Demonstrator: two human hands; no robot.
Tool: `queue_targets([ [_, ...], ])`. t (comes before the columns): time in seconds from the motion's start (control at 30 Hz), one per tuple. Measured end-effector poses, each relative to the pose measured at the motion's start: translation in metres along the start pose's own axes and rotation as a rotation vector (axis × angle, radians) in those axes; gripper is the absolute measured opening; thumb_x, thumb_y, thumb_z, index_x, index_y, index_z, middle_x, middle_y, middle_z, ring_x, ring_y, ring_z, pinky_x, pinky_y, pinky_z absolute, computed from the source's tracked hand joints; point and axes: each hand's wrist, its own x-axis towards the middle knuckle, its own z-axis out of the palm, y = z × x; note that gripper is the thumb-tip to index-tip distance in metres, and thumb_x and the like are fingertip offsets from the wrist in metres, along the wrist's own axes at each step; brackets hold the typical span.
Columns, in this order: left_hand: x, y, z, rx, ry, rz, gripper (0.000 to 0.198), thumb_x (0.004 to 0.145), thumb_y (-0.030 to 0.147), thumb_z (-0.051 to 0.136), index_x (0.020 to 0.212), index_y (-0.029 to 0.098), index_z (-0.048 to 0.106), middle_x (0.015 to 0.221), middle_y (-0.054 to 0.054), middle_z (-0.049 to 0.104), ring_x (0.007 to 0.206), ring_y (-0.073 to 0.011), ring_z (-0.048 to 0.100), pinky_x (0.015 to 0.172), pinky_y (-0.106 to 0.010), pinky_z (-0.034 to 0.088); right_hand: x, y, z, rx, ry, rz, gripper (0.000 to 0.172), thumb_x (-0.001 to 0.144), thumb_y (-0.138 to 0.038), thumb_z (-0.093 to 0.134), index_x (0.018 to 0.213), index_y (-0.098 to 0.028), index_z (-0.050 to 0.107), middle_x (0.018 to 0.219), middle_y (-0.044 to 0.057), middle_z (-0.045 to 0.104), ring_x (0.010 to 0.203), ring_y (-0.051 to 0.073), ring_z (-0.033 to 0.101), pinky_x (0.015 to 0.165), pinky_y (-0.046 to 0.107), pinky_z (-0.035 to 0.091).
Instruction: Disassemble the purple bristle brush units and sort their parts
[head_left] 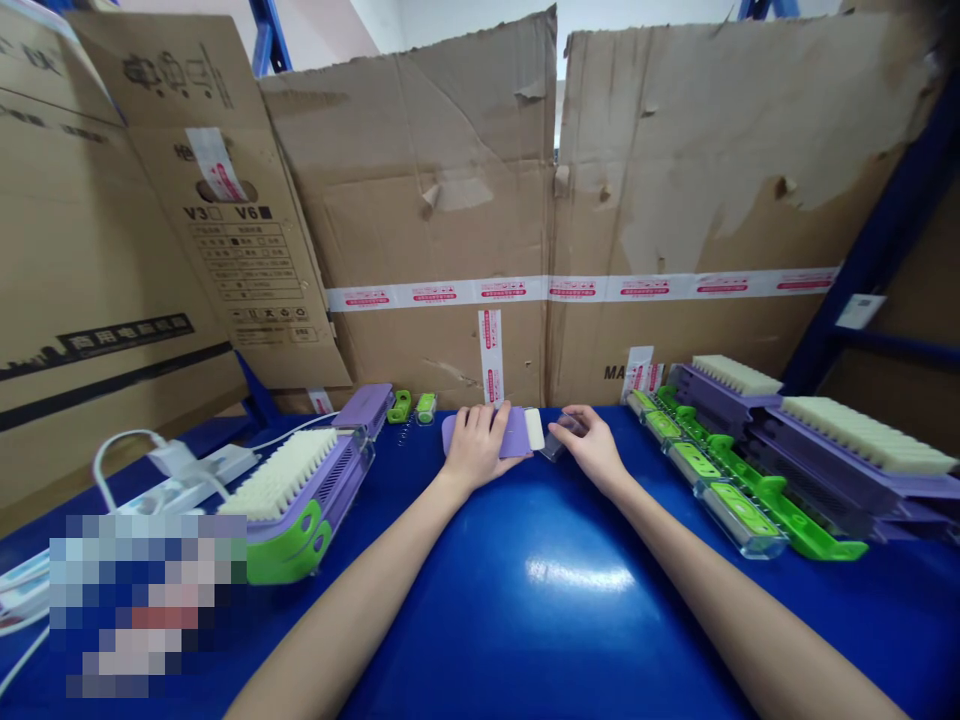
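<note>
At the middle of the blue table, my left hand (478, 445) lies over a purple case (516, 432) and holds it, its fingers bent across the top. A cream-white piece (534, 429) shows at the right end of the case. Just right of that end, my right hand (592, 447) grips a small clear plastic part (556, 440) between thumb and fingers. The clear part is beside the case; whether they touch is hard to tell.
Purple parts with cream bristles (289, 470) stand left, near a white power strip (180, 480). Small green pieces (400, 406) lie behind. Along the right are green strips (772, 490), clear-cased green parts (739, 510) and purple bristled parts (862, 435). Cardboard (450, 220) walls the back.
</note>
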Motion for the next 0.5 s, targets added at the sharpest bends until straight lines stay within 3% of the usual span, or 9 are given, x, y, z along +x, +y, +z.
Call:
queue_targets([
  [0.2, 0.0, 0.0, 0.0, 0.015, -0.006, -0.045, 0.079, 0.075, 0.066, 0.046, 0.13, 0.009, 0.044, 0.11, -0.02, 0.054, 0.098, -0.0314, 0.049, 0.087, -0.045, 0.034, -0.002, -0.004, -0.004, 0.054, -0.065, -0.027, 0.057, 0.068, -0.037, 0.062, 0.12, -0.018, 0.051, 0.085, 0.001, 0.06, 0.081, 0.016, 0.059, 0.082, 0.033, 0.046],
  [0.37, -0.001, -0.001, -0.001, 0.032, 0.012, -0.076, 0.077, 0.076, 0.065, 0.046, 0.129, 0.009, 0.044, 0.11, -0.019, 0.054, 0.099, -0.0313, 0.049, 0.086, -0.044, 0.034, 0.001, -0.001, -0.008, -0.185, -0.137, -0.052, 0.049, 0.073, -0.043, 0.06, 0.115, -0.018, 0.057, 0.087, 0.003, 0.065, 0.083, 0.018, 0.06, 0.084, 0.035, 0.045],
  [0.5, -0.001, -0.001, -0.001, 0.048, 0.019, -0.096, 0.076, 0.077, 0.065, 0.045, 0.128, 0.009, 0.045, 0.109, -0.019, 0.055, 0.099, -0.0319, 0.049, 0.085, -0.044, 0.034, 0.0, 0.004, -0.011, -0.364, -0.252, -0.092, 0.059, 0.075, -0.042, 0.059, 0.126, -0.015, 0.049, 0.087, 0.004, 0.065, 0.076, 0.017, 0.059, 0.077, 0.032, 0.046],
])
